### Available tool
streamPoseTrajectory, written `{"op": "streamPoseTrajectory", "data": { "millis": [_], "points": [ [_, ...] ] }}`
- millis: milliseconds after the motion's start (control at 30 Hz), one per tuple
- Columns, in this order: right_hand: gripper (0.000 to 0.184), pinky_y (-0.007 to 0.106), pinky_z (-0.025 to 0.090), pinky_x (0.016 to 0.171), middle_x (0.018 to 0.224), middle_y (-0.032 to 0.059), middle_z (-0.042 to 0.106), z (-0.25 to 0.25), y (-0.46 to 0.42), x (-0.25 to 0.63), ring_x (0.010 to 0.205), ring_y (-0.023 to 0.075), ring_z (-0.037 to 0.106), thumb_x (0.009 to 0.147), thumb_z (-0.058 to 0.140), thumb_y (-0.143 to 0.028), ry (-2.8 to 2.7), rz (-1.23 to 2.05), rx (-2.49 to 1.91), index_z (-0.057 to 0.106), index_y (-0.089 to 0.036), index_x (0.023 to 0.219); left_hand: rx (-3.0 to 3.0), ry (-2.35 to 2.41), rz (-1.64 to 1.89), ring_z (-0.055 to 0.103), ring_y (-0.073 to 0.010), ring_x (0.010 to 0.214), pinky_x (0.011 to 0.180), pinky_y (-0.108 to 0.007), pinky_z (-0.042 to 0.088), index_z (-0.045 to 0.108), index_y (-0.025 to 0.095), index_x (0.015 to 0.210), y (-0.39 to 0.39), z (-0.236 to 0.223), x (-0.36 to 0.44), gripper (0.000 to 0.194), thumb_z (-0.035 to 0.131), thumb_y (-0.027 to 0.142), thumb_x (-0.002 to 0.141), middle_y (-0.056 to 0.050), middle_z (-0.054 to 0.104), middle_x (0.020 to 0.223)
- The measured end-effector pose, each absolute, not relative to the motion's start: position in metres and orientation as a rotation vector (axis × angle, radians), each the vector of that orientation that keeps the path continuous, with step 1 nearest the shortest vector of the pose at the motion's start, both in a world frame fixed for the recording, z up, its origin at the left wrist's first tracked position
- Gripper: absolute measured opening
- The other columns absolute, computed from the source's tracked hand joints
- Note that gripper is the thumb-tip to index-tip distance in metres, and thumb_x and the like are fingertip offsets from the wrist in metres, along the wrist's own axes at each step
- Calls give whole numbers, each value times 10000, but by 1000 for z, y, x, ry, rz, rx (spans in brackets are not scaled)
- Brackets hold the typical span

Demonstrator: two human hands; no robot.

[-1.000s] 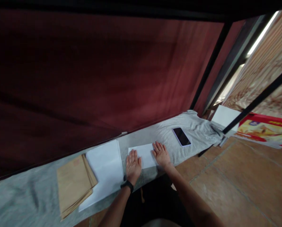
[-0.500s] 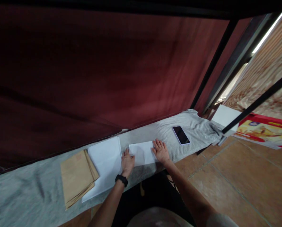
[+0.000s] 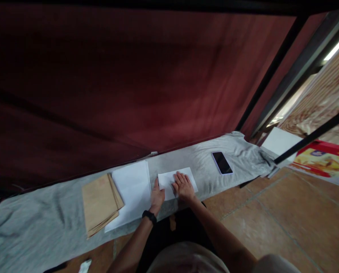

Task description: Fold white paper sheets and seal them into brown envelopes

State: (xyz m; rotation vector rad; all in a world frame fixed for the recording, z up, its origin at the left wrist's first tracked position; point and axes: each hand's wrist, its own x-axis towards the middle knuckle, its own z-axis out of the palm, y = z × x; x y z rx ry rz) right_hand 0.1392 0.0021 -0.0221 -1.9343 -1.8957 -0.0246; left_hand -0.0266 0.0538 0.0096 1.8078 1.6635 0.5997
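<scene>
The small sheet and paper stack are white, the envelopes tan, the phone black with a lilac edge, the cloth grey, the floor tiles brown.

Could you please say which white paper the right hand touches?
The smaller white paper, nearer the phone; the larger white stack lies partly under brown envelopes.

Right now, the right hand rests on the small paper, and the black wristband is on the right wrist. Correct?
Not quite: the head view shows the black wristband on the left wrist. The right hand does rest on the small paper.
</scene>
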Motion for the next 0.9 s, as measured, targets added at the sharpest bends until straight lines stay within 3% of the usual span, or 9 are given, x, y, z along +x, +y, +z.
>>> {"op": "streamPoseTrajectory", "data": {
  "millis": [233, 333, 467, 800, 900],
  "points": [
    [515, 466, 272, 1158, 1542, 139, 430, -22, -12, 187, 1414, 286, 404, 1029, 395, -370, -1857, -102, -2082, 429, -158, 1497, 1946, 1782, 593, 627, -271, 1171, 1024, -411, 483, 396, 151, 1476, 32, 22, -25, 646, 470, 81, 839, -140, 648, 1278],
    [527, 465, 263, 1161, 1545, 146, 424, -21, -15, 190, 1418, 290, 397, 1029, 398, -375, -1875, -114, -2075, 413, -152, 1506, 2221, 1794, 627, 469, -311, 1357, 1117, -482, 385, 406, 131, 1476, 23, 25, -8, 590, 449, 123, 888, -177, 523, 1439],
    [527, 478, 242, 1170, 1551, 154, 411, -17, -16, 187, 1432, 298, 373, 1029, 391, -368, -1881, -96, -2067, 415, -139, 1503, 2449, 1481, 508, 252, -307, 1497, 1209, -497, 242, 422, 153, 1477, 22, 18, 28, 544, 457, 268, 946, -137, 365, 1586],
    [531, 491, 235, 1172, 1545, 152, 428, -18, -16, 190, 1421, 296, 374, 1021, 365, -357, -1835, -10, -2053, 402, -147, 1508, 2380, 1575, 533, 248, -289, 1503, 1230, -485, 185, 372, 88, 1508, 30, -7, -3, 606, 427, 366, 972, -177, 338, 1591],
    [524, 471, 316, 1128, 1493, 181, 481, -15, -17, 194, 1357, 302, 438, 1000, 371, -316, -1686, 37, -2086, 429, -106, 1477, 2373, 1641, 550, 257, -297, 1499, 1230, -487, 185, 360, 73, 1513, 26, -8, -16, 621, 421, 376, 973, -185, 339, 1588]
  ]
}}
